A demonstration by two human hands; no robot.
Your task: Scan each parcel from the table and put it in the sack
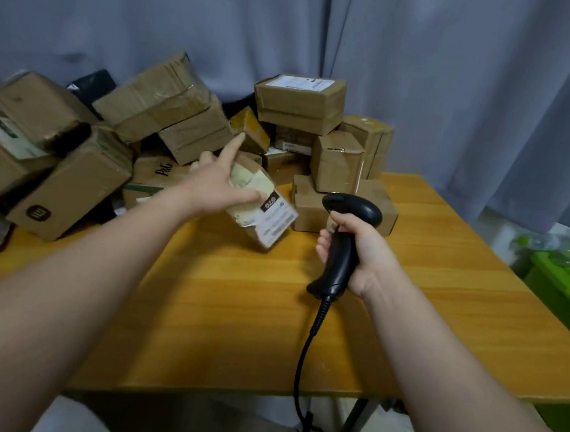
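Fingers of the left hand [218, 184] spread: index straight, thumb laid across the labelled parcel [270, 214], which tilts at the pile's near edge on the table [236, 313]; any curl behind it is hidden. Right hand [365, 252] wraps the scanner [347, 220]. Best practice: secure the grip, then turn the label squarely toward the scanner head. Sack not in view.
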